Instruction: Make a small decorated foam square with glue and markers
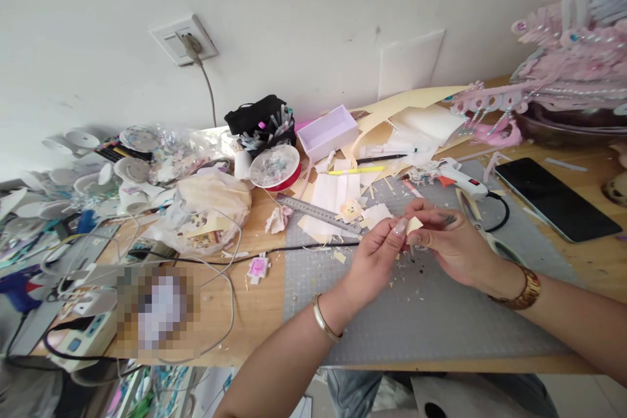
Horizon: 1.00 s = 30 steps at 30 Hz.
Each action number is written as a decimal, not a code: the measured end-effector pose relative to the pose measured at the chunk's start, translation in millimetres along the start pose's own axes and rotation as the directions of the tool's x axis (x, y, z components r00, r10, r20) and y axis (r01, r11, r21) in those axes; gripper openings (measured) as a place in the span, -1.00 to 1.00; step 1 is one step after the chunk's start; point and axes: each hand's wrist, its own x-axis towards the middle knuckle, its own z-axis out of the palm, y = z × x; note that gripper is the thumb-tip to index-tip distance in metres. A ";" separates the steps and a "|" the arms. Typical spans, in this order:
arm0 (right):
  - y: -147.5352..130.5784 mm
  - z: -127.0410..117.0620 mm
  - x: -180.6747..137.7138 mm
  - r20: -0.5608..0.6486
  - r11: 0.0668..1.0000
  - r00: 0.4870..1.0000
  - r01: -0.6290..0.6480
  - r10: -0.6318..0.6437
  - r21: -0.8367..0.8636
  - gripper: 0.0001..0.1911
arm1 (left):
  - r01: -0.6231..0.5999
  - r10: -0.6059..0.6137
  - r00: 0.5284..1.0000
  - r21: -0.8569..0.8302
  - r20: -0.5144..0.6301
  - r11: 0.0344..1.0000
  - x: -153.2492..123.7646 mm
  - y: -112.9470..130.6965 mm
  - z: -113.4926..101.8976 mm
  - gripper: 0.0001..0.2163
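Observation:
Close together over the grey cutting mat (441, 313), my two hands meet at a small pale-yellow piece of card (414, 227). My right hand (448, 235) pinches it between thumb and fingers. Against its left edge, my left hand (377, 251) is closed too, thumb on bent fingers; what lies inside that pinch is hidden. Just behind the hands are a small yellow smiling-face piece (351, 209), a steel ruler (321, 212) and pale-yellow scraps. A white glue gun (463, 181) lies beyond my right hand, with scissors (504, 249) partly behind the wrist.
A black phone (558, 199) lies at the right, near a bowl (563, 127) heaped with pink beaded pieces. Behind the mat are a lilac box (329, 134), a ribbon spool (275, 166) and a black pen pouch (259, 121). Cables, a plastic bag (206, 209) and a power strip (88, 339) crowd the left.

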 end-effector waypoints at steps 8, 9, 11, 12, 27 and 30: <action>-5.5 -27.7 19.9 -0.055 0.974 0.995 0.073 -0.086 -0.213 -0.66 | -0.115 0.334 0.929 0.733 -0.160 0.670 17.8 5.9 -44.0 -0.76; -5.6 -32.1 23.2 -0.039 0.960 0.996 0.068 -0.082 -0.272 -0.64 | -0.099 0.356 0.925 0.822 -0.132 0.561 19.6 5.9 -48.8 -0.78; -4.8 -39.7 28.7 -0.017 0.915 0.997 0.066 -0.080 -0.397 -0.63 | -0.065 0.318 0.945 0.913 -0.073 0.402 21.3 4.6 -53.6 -0.60; -3.9 -42.7 30.8 -0.019 0.883 0.996 0.068 -0.087 -0.465 -0.64 | -0.049 0.277 0.959 0.934 -0.054 0.354 21.4 3.3 -53.8 -0.51; 9.0 -55.3 45.0 0.381 0.293 0.881 0.456 -0.280 -0.840 -0.75 | -0.036 0.217 0.976 0.966 -0.021 0.258 28.1 -8.8 -51.3 -0.53; 9.0 -54.4 42.7 0.412 0.289 0.866 0.486 -0.283 -0.825 -0.74 | -0.071 0.252 0.968 0.962 0.002 0.265 26.8 -7.2 -50.4 -0.54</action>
